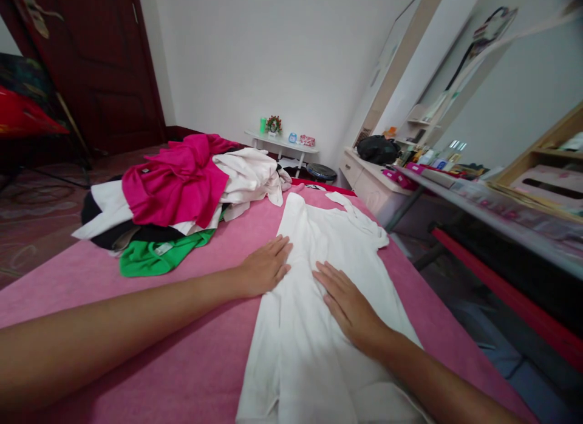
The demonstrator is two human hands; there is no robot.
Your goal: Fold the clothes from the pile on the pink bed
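Observation:
A white garment lies stretched lengthwise over the pink-covered surface, its near end running out of the bottom of the view. One side is folded inward, and soft wrinkles cross its middle. My left hand rests flat on its left edge, fingers extended. On the middle of the cloth lies my right hand, palm down, with its fingers stretched out. Neither hand grips anything. At the garment's far right, a narrow sleeve or strap-like part trails toward the surface's edge.
A heap of clothes with a magenta garment, a white one and a green one sits at the left. Right of the bed-like pink surface stands a dressing table with bottles and boxes. A small white shelf stands behind.

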